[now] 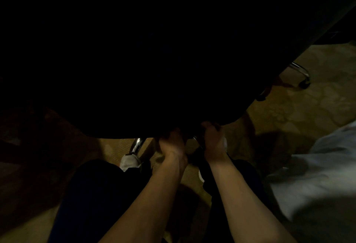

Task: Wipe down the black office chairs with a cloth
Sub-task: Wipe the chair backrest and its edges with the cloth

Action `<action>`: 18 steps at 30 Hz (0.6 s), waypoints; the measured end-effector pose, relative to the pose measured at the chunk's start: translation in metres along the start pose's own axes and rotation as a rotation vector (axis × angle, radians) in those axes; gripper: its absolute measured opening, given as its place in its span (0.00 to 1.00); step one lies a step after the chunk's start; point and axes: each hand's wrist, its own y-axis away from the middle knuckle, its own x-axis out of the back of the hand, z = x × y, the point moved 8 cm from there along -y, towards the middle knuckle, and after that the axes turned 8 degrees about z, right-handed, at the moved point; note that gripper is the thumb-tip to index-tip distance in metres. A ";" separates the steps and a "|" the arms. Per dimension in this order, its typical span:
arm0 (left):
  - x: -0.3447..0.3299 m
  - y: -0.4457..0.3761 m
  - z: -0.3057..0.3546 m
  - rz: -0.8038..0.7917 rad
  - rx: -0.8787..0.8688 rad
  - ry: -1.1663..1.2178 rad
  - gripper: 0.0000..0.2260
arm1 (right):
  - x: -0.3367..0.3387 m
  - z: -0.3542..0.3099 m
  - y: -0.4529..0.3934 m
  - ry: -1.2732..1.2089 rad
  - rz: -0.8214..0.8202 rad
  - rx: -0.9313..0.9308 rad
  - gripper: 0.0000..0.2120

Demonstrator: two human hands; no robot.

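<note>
dim patterned carpet (300, 112); black chair (134, 60) overhead, no legible writing. left hand (171, 142), right hand (213, 142) under its edge, finger state indeterminable.

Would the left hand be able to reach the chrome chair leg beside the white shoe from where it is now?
Probably yes: the left hand sits just right of the chrome leg, with only bare carpet between them.

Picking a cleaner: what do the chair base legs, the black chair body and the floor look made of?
Chair base legs: probably chromed or polished metal, bright mirror-like glints. Black chair: too dark to tell; matte, no shine visible, fabric or leather left open. Floor: likely carpet, faint repeating pattern, no reflections. White patch by the right hand may be the cloth; unclear.
</note>
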 end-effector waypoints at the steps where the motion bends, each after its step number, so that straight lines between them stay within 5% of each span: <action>1: -0.002 0.010 0.007 -0.012 -0.036 0.064 0.07 | 0.000 -0.008 0.002 -0.036 -0.011 0.032 0.07; 9: -0.038 0.074 0.059 -0.155 -0.207 0.352 0.07 | 0.013 -0.102 0.028 -0.266 -0.059 0.420 0.06; 18: -0.054 0.060 0.019 -0.097 -0.169 0.239 0.10 | 0.028 -0.061 -0.023 -0.081 -0.021 0.237 0.13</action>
